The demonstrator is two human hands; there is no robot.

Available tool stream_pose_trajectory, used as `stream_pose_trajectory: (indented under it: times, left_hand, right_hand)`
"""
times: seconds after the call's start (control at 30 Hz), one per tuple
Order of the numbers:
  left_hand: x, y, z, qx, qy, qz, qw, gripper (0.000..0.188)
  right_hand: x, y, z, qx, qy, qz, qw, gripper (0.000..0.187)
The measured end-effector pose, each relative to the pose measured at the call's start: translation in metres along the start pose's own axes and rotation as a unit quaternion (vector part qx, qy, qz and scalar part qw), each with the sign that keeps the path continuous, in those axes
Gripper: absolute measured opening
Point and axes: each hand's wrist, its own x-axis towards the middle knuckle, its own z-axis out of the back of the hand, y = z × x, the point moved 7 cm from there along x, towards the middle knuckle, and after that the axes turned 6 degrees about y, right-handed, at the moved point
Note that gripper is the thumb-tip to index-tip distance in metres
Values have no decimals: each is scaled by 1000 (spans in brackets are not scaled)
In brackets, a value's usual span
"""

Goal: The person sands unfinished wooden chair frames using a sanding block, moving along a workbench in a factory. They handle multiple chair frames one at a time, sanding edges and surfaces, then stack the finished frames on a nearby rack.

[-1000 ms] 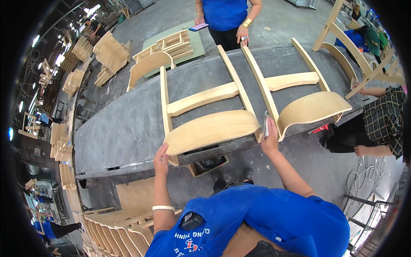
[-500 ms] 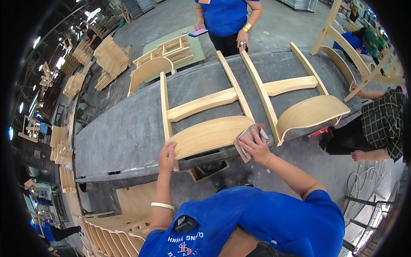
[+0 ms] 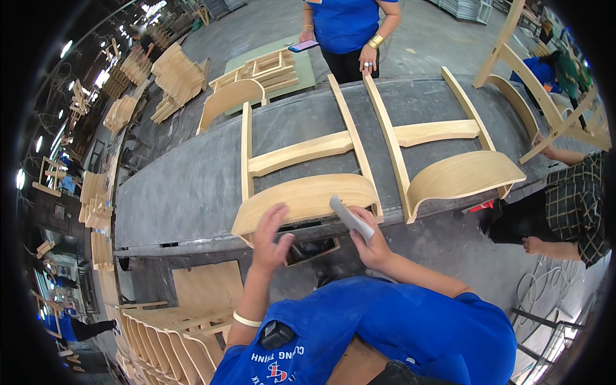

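On the grey worktable (image 3: 170,186) lies a pale wooden chair-back frame (image 3: 301,155), two uprights joined by a crossbar, with a broad curved panel (image 3: 295,196) at its near end. My right hand (image 3: 373,247) grips a bent sheet of sandpaper (image 3: 350,217), its grey side showing, at the panel's right near edge. Fingers apart and slightly blurred, my left hand (image 3: 269,239) is held at the panel's left near edge with nothing in it. Whether it touches the wood I cannot tell. A second chair-back frame (image 3: 436,133) lies to the right.
Across the table a person in blue (image 3: 350,29) holds a phone (image 3: 303,46) and rests a hand on the second frame. At right stands a person in a checked shirt (image 3: 574,202) by an upright wooden frame (image 3: 529,77). Curved wooden parts (image 3: 157,346) are stacked at lower left.
My left hand has come off the panel's left end and opened. My right hand has drawn inward and nearer to me, the sandpaper turned from lying flat to edge-up.
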Motion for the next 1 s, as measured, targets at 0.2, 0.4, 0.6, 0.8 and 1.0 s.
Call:
stream_pose_trajectory:
  times: [0.2,0.4,0.6,0.8,1.0]
  left_hand:
    - [19,-39,-66,-295,28,138,945,43]
    - [2,-32,-105,-432,115,241,862,32]
    - [-3,-33,-123,-447,129,238,852,34]
    - [-8,-36,-125,-430,129,239,861,36]
    - [-23,-31,-121,-432,139,231,861,37]
  right_hand:
    - [-21,-18,-8,323,71,-232,915,40]
    - [-30,-33,7,448,18,-277,850,40]
    - [-37,-32,13,509,31,-267,817,43]
    - [-41,-35,11,538,38,-282,794,46]
    - [-45,-44,-1,499,58,-312,806,46]
